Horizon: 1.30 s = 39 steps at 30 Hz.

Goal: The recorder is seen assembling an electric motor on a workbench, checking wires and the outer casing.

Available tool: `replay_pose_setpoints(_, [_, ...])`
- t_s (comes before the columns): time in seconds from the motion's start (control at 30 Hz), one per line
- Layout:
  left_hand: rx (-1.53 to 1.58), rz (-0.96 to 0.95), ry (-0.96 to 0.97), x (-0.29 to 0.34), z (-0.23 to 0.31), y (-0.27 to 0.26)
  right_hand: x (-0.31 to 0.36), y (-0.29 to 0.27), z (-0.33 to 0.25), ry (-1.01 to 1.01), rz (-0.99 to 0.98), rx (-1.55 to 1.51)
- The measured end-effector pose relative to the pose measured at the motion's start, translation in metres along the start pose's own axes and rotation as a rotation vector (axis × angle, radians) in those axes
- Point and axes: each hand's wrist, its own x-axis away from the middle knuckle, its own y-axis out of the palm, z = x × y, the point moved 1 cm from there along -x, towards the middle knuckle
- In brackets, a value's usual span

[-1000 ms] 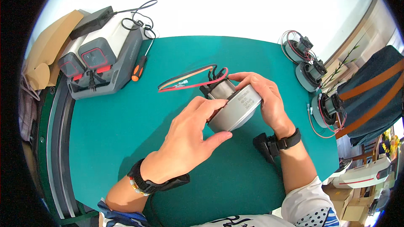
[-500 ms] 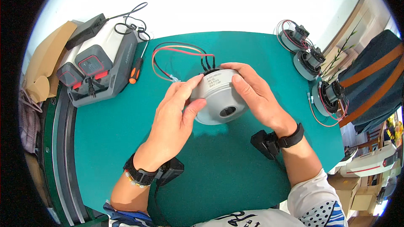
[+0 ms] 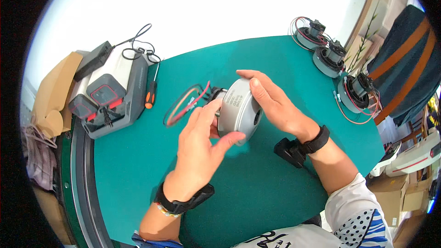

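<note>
Both my hands grip a round grey motor [image 3: 236, 110] above the middle of the green table. Its silver rim carries printed text, and a dark hole shows in its end face, turned to the right. My left hand [image 3: 197, 142] wraps the left side, thumb on the lower rim and fingers partly hidden behind. My right hand [image 3: 280, 105] holds the upper right side, thumb resting on the top edge. From the motor's left side, red, black and pale wires [image 3: 186, 105] loop out over the table.
A grey and white machine with battery packs [image 3: 110, 92] stands at the left, an orange-handled screwdriver [image 3: 150, 94] beside it. At the right edge of the green table [image 3: 220, 193] sit three similar motors [image 3: 328, 59] with wires. A dark bag with brown straps [image 3: 404, 59] is beyond them.
The motor has been tipped and turned, so its holed face now points right and its wires left. My left hand has shifted right and its wrist has rotated.
</note>
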Motion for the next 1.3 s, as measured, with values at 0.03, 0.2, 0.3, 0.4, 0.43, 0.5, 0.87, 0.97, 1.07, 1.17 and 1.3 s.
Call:
replay_pose_setpoints(0.03, [-0.005,-0.016,0.006,0.0,0.003,0.001,0.0,0.002,-0.001,0.002,0.016,-0.006])
replay_pose_setpoints(0.2, [-0.006,-0.104,-0.153,0.001,0.015,0.006,0.004,0.016,-0.002,-0.139,-0.072,0.205])
replay_pose_setpoints(0.3, [-0.07,-0.112,-0.035,0.007,0.012,0.006,0.011,0.018,-0.007,-0.149,-0.055,0.237])
replay_pose_setpoints(0.4, [-0.105,-0.084,-0.007,0.013,0.017,0.002,0.019,0.008,-0.017,-0.181,-0.049,0.318])
replay_pose_setpoints(0.43, [-0.185,-0.113,-0.018,0.013,0.019,0.0,0.024,0.001,-0.018,-0.167,-0.064,0.371])
replay_pose_setpoints(0.5, [-0.258,-0.134,-0.031,0.015,0.024,-0.003,0.037,-0.02,-0.015,-0.119,-0.102,0.491])
replay_pose_setpoints(0.87, [-0.392,-0.133,-0.025,0.018,0.024,-0.006,0.081,-0.091,0.018,0.284,-0.064,1.157])
replay_pose_setpoints(0.97, [-0.401,-0.104,0.028,0.018,0.023,-0.002,0.064,-0.098,0.011,0.216,0.003,1.091])
replay_pose_setpoints(1.07, [-0.435,-0.108,0.014,0.018,0.022,-0.003,0.036,-0.089,-0.031,-0.063,0.18,0.895])
replay_pose_setpoints(1.17, [-0.437,-0.148,-0.058,0.017,0.022,-0.002,0.026,-0.078,-0.081,-0.198,0.243,0.735])
replay_pose_setpoints(1.3, [-0.445,-0.144,-0.041,0.016,0.026,-0.003,0.033,-0.067,-0.121,-0.2,0.24,0.636])
